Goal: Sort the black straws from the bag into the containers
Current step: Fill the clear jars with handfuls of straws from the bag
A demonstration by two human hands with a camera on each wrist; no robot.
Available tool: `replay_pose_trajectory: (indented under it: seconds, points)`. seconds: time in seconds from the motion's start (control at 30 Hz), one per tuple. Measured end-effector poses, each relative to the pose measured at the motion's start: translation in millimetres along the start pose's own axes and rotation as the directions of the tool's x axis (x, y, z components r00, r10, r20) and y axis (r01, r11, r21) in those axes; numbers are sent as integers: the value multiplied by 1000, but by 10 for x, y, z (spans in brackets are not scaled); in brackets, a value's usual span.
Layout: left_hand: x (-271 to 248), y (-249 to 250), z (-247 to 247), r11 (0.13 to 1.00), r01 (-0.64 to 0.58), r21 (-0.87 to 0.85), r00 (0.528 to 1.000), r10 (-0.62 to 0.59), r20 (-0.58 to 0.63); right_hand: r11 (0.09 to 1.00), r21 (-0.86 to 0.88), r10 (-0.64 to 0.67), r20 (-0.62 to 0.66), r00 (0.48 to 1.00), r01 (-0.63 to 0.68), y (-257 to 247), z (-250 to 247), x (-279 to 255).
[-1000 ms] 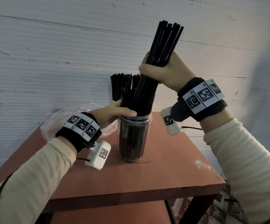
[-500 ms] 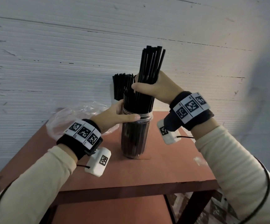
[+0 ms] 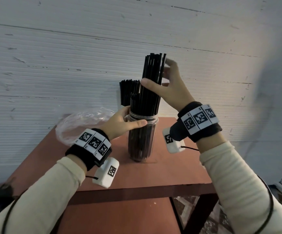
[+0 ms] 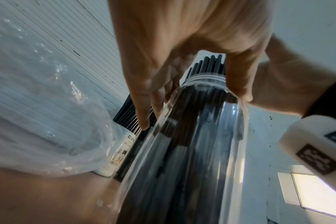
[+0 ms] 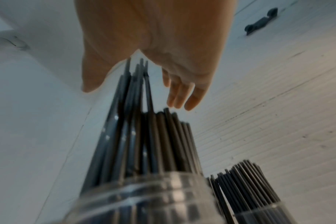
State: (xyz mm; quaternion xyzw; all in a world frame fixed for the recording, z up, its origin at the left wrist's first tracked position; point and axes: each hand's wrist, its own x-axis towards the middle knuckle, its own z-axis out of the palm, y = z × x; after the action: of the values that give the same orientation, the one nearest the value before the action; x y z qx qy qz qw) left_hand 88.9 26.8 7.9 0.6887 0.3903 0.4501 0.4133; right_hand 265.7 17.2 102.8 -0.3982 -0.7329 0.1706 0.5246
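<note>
"DIY", "DESK ORGANIZE…" on rear container's label (image 4: 125, 149)

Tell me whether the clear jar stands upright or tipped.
Upright: the clear jar stands on the table, left hand holding its rim.

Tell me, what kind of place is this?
Hard to say; probably a plain workroom or storeroom. A bare white ribbed wall, a simple reddish table with a lower shelf, and patterned floor tiles suggest no kitchen or shop.
</note>
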Motion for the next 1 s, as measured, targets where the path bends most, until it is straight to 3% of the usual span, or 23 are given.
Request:
replay_pose_trajectory:
  seconds: [0.1,0.23,0.33,0.67,1.0]
  points:
    - [15,27,58,997,-7,71,999,9,-32,994,-38,-104,-72,992,102,-119,-40,15]
    - [25,15,117,998,20,64,995,-13,-96,926,-253,-309,-75,948,281,-197,-22,118]
    - [8,-9,166,998,14,57,989,-5,-147,879,-347,-383,-103,918,328,-137,47,147]
    - [-10,-10,217,996,11,85,986,4,-168,871,-349,-421,-171,891,345,-140,64,106]
    - [22,-45,192,992,39,122,985,-17,-171,903,-300,-370,-183,911,306,39,207,-19]
